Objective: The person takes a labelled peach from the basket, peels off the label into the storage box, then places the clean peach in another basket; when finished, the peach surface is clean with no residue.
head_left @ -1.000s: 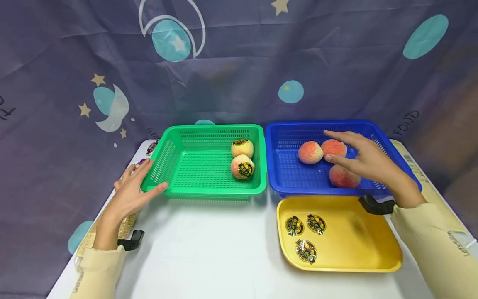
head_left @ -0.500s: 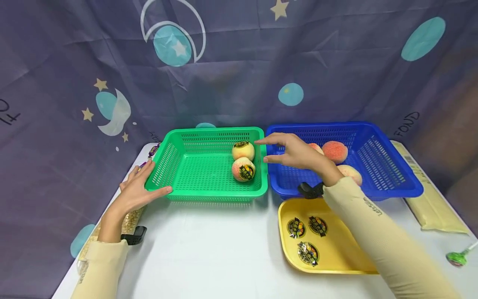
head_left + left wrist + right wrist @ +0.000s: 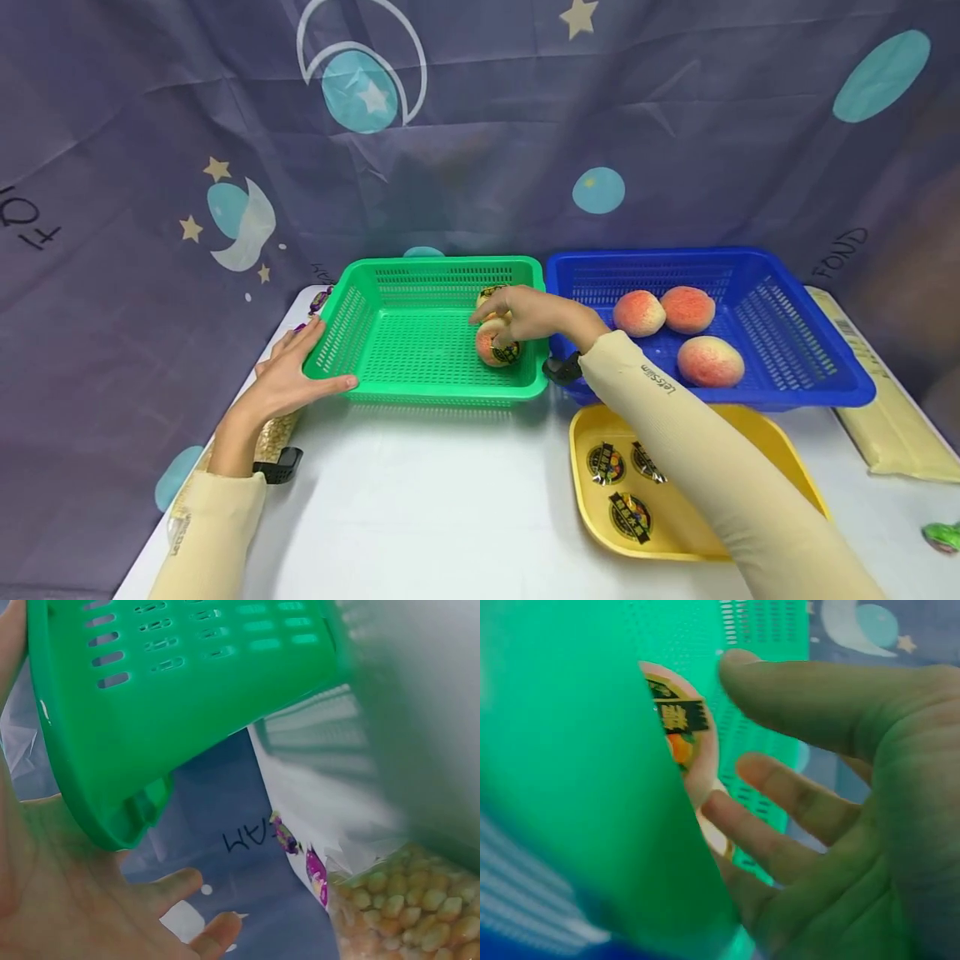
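Note:
A green basket (image 3: pixel 442 265) holds two peaches with round stickers. My right hand (image 3: pixel 525 315) reaches into it from the right, fingers spread loosely over the near peach (image 3: pixel 497 348) and half hiding the far peach (image 3: pixel 487 293). In the right wrist view the stickered peach (image 3: pixel 686 742) lies just beyond my open right hand (image 3: pixel 840 787), behind the basket wall (image 3: pixel 570 750); contact is unclear. My left hand (image 3: pixel 288 379) rests flat against the basket's front left corner, thumb along the front rim. The left wrist view shows that corner (image 3: pixel 187 712) above my open left hand (image 3: pixel 75 900).
A blue basket (image 3: pixel 675 254) at the right holds three plain peaches (image 3: pixel 709 361). A yellow tray (image 3: pixel 780 450) in front carries three stickers (image 3: pixel 628 517). A bag of corn kernels (image 3: pixel 405 907) and wrapped candies (image 3: pixel 289 836) lie left of the green basket. A pale bag (image 3: pixel 892 425) lies far right.
My right hand has left the blue basket, crossed leftward over the rims and come down onto the stickered peaches in the green basket. The left hand has stayed on the corner.

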Motion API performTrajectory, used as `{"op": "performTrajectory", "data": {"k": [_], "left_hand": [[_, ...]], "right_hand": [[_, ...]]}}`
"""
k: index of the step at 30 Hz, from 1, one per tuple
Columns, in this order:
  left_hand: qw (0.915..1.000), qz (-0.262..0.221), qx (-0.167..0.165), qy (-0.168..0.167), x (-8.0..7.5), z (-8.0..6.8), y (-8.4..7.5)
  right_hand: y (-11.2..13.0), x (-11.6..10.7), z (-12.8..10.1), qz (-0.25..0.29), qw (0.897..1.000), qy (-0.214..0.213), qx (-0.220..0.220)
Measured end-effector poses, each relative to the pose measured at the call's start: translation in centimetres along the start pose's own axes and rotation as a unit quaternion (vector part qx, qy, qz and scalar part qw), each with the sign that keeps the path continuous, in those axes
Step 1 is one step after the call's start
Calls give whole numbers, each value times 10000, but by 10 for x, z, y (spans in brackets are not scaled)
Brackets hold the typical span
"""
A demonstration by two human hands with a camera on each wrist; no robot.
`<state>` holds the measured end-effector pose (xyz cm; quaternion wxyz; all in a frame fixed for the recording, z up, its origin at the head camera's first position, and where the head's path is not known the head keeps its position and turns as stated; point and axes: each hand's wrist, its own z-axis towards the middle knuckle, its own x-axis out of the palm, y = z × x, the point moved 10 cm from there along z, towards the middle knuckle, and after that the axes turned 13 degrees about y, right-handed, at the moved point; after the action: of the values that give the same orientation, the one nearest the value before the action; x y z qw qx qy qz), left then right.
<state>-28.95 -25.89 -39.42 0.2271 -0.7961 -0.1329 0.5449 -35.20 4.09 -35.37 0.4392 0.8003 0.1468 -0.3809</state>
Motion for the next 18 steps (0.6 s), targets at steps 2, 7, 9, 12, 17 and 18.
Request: {"op": "performTrajectory", "data": {"k": [2, 7, 9, 12, 17, 18], "left_hand": [[10000, 22, -1, 11, 0, 1, -1], [10000, 51, -29, 48, 0, 0, 0], [10000, 44, -28, 39, 0, -1, 0], [10000, -2, -27, 53, 0, -1, 0], [9999, -66, -75, 128, 0, 0, -1], [9999, -71, -80, 135, 0, 0, -1]], "right_hand": [[-1, 5, 6, -124, 9995, 267, 134], [-6, 15, 15, -208, 9935, 911, 648], [-7, 17, 18, -255, 9897, 1125, 847], [-10, 19, 22, -306, 9839, 1372, 1104], [-17, 18, 27, -191, 9770, 1553, 1448], [-19, 19, 28, -122, 9760, 1583, 1487]]}}
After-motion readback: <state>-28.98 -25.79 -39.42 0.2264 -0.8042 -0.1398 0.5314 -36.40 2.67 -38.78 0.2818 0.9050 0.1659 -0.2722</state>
